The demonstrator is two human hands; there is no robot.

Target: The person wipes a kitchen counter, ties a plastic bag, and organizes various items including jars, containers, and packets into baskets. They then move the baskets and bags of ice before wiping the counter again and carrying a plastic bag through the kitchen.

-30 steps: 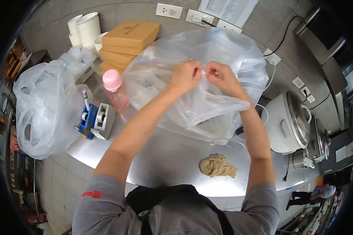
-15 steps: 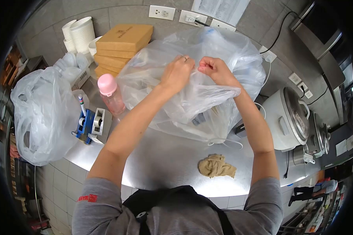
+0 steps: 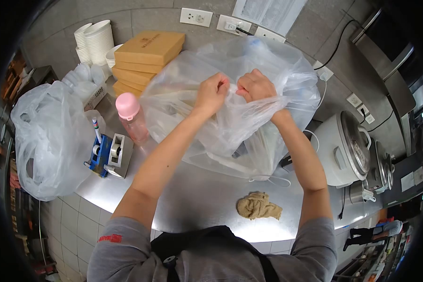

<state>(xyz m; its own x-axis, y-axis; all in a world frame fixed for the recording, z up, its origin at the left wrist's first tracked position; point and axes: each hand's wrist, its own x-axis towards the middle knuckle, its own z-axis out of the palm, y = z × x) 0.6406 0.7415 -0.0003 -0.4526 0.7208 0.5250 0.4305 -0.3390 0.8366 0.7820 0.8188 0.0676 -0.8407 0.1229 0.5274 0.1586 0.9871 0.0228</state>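
Apparently, left hand (image 3: pixel 213 95) and right hand (image 3: pixel 257 87) are both clenched on the big plastic bag (image 3: pixel 242 123), upper centre of the frame — close together, perhaps to keep it gathered — though the exact grip is partly hidden.

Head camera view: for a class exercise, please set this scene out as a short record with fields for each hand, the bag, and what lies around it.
Left hand: fingers pinched on the clear bag
Right hand: curled on the same bag, close beside the left
Bag contents: too hazy to tell
Left of bag: pink-capped bottle
Right of bag: lidded cooker
Nearer the person: tan cloth on the metal counter
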